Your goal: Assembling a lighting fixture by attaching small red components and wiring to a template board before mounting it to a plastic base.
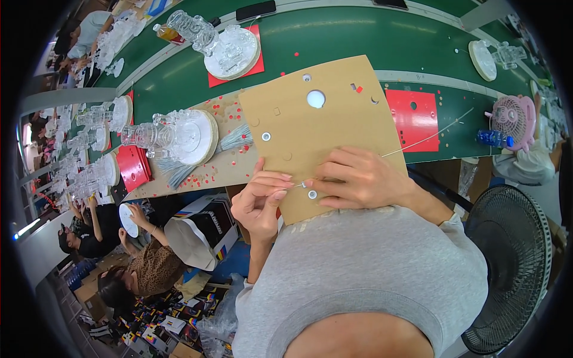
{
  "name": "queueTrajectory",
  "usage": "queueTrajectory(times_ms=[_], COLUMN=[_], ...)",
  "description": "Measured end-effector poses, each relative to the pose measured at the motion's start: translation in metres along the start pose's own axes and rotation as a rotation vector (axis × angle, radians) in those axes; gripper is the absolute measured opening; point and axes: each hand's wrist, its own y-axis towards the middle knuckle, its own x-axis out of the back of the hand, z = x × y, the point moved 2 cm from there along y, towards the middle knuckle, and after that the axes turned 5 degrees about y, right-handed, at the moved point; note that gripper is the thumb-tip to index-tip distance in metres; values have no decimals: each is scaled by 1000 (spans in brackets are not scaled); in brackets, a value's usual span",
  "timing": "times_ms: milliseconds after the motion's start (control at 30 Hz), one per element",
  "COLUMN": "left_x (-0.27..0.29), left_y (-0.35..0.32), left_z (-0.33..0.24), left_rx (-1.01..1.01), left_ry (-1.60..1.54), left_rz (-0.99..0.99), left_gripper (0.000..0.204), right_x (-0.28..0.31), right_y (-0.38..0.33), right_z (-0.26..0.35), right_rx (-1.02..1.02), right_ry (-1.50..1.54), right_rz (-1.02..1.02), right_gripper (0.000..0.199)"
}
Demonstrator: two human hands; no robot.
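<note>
A tan cardboard sheet (334,125) with a large round hole, smaller cutouts and several white ring-shaped inserts lies in front of me, its near edge against my shirt. At its near left, my left hand (261,203) pinches a thin pale wire by a small white piece (303,184). My right hand (358,179) rests over the sheet with its fingers curled around the same spot. From behind it, a thin wire (427,136) runs out to the right past the sheet's edge; its path under the fingers is hidden. Beside the fingertips sits a white ring (312,194).
Left of the sheet are a bundle of grey wires (236,138), red scraps and clear plastic parts on a round white base (197,140). Red sheets (412,119), a blue-capped bottle (494,139) and a pink fan (514,122) stand right. A black fan (507,268) is close. Co-workers sit left.
</note>
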Motion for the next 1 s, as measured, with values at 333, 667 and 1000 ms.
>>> queueTrajectory(times_ms=[333,667,1000], left_x=[11,-7,-7], left_y=[21,46,36], left_z=[-12,16,5], left_rx=[31,266,509], left_ry=[15,21,-253], left_rz=[30,75,-59], left_gripper=[7,79,88], right_x=[-6,2,37], right_y=[7,-1,-125], right_z=[6,20,-37], right_rx=[-8,-1,-1037], right_ry=[2,-34,476], right_rz=[35,-5,-1444], right_gripper=[37,24,36])
